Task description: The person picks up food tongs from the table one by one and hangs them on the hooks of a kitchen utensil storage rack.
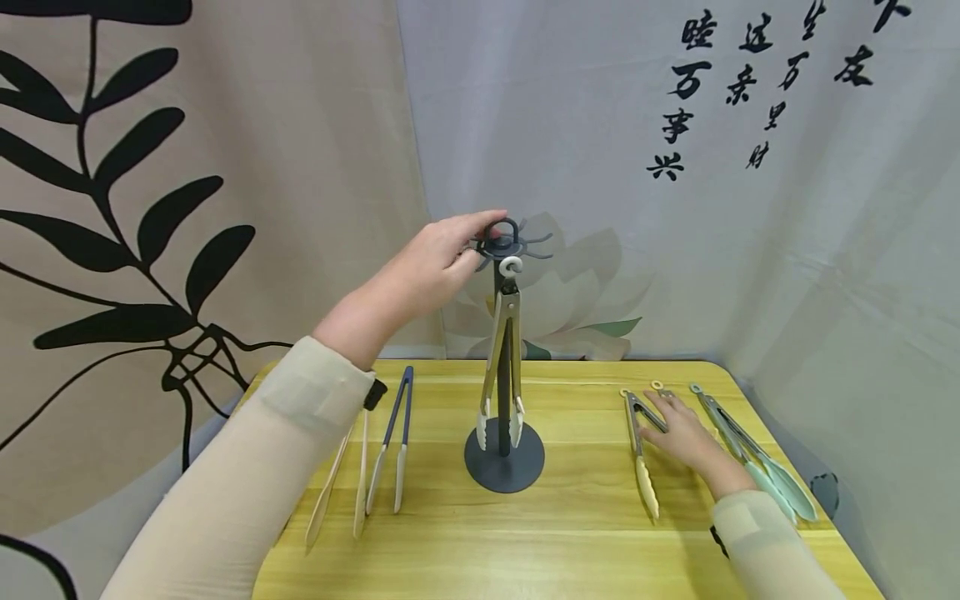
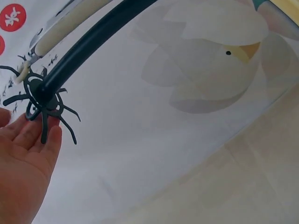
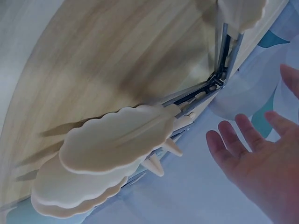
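My left hand (image 1: 442,250) holds the side of the hook rack (image 1: 501,247) at the top of a dark stand. In the left wrist view, the left hand's fingers reach among the curved hooks (image 2: 67,126). Metal tongs with white tips (image 1: 507,333) hang by a pale loop from the rack's near side. Over at the table's right, my right hand (image 1: 684,437) hovers with spread fingers by tongs with cream tips (image 1: 647,492). The right wrist view shows the right hand (image 3: 261,154) empty, beside cream scalloped tong heads (image 3: 117,140).
Mint-green tongs (image 1: 783,487) lie at the table's right edge. Blue-handled tongs (image 1: 388,433) and pale tongs (image 1: 360,492) lie at the left. The stand's round base (image 1: 487,477) rests on the wooden table (image 1: 577,517), with a printed curtain (image 1: 585,108) behind it.
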`<act>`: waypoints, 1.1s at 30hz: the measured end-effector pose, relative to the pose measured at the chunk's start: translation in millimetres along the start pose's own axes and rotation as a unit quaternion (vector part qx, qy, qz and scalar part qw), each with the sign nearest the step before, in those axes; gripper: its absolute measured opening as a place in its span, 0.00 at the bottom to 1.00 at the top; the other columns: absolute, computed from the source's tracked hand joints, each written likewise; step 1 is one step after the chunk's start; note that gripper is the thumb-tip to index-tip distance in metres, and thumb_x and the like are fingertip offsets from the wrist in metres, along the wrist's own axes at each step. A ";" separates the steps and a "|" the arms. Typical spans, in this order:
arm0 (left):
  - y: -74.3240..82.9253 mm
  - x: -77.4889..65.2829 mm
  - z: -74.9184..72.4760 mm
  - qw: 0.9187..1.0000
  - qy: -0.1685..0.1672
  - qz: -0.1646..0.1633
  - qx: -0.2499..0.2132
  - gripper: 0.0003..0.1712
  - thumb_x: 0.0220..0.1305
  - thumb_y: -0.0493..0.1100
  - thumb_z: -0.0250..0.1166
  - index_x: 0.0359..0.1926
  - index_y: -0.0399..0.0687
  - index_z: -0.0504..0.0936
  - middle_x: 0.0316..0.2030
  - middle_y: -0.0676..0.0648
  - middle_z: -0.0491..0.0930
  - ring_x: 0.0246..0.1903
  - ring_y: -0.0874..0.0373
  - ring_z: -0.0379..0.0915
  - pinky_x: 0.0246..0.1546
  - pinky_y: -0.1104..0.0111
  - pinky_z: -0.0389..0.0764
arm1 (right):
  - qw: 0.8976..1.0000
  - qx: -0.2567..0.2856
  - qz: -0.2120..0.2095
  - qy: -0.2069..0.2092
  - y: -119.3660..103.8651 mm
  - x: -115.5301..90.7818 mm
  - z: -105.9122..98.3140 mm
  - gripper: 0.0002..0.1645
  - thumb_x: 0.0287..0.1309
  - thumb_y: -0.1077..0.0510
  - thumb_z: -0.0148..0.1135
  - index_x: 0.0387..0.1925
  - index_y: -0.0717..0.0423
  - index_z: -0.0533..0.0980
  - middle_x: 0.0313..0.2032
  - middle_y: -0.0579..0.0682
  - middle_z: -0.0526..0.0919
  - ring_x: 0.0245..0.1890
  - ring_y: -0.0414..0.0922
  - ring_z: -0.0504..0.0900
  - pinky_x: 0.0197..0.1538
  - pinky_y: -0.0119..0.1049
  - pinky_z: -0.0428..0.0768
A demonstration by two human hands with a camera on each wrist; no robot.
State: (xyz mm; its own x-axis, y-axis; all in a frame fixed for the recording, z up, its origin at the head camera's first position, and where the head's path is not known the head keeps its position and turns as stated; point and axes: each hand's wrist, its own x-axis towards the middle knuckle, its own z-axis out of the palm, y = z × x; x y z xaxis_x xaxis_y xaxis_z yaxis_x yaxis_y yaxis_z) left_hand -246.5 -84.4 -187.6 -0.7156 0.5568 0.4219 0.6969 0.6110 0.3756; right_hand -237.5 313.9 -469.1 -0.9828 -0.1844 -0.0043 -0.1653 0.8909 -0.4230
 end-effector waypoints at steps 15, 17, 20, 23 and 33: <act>-1.1 -2.7 8.6 0.999 -0.018 -0.027 0.021 0.34 0.71 0.52 0.48 0.74 0.57 0.49 0.66 0.52 0.66 0.47 0.52 0.74 0.64 0.62 0.63 | 0.995 -0.033 0.063 -0.075 -4.9 2.8 2.9 0.63 0.51 0.24 0.53 0.72 0.64 0.49 0.66 0.77 0.49 0.63 0.78 0.48 0.54 0.75 0.57; -1.8 -3.4 9.2 0.999 -0.014 -0.021 0.020 0.32 0.72 0.52 0.44 0.74 0.56 0.49 0.66 0.51 0.65 0.56 0.54 0.70 0.66 0.62 0.61 | 0.994 -0.031 0.067 -0.081 -3.7 3.0 3.9 0.64 0.50 0.24 0.53 0.71 0.66 0.49 0.66 0.78 0.49 0.62 0.79 0.47 0.54 0.75 0.56; -2.7 -4.7 9.2 1.000 -0.009 -0.009 0.021 0.31 0.74 0.51 0.41 0.74 0.55 0.50 0.66 0.49 0.66 0.67 0.56 0.58 0.67 0.61 0.59 | 0.993 -0.030 0.073 -0.088 -1.8 3.6 5.9 0.64 0.50 0.24 0.53 0.71 0.66 0.49 0.65 0.79 0.48 0.62 0.80 0.47 0.53 0.76 0.55; -3.1 -5.1 9.4 1.000 -0.003 -0.003 0.026 0.30 0.73 0.47 0.42 0.74 0.53 0.50 0.65 0.49 0.67 0.67 0.55 0.57 0.67 0.61 0.58 | 0.992 -0.029 0.079 -0.095 -0.4 4.5 7.7 0.65 0.49 0.24 0.54 0.71 0.67 0.50 0.65 0.80 0.46 0.62 0.80 0.47 0.54 0.76 0.55; -5.5 -5.3 12.7 0.999 0.015 0.000 0.030 0.32 0.71 0.43 0.46 0.74 0.55 0.51 0.63 0.51 0.70 0.67 0.55 0.57 0.68 0.61 0.58 | 0.986 -0.041 0.113 -0.119 0.2 6.2 9.7 0.64 0.48 0.26 0.59 0.70 0.67 0.51 0.65 0.81 0.43 0.62 0.80 0.47 0.54 0.75 0.55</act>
State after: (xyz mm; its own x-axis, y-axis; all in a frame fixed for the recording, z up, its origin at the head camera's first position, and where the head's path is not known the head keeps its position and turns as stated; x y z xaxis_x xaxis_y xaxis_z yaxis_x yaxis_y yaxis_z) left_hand -247.1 -83.5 -202.4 -0.7126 0.5402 0.4475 0.6925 0.6437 0.3258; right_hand -242.8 308.9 -478.0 -0.9499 -0.0605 -0.3065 0.0405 0.9490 -0.3128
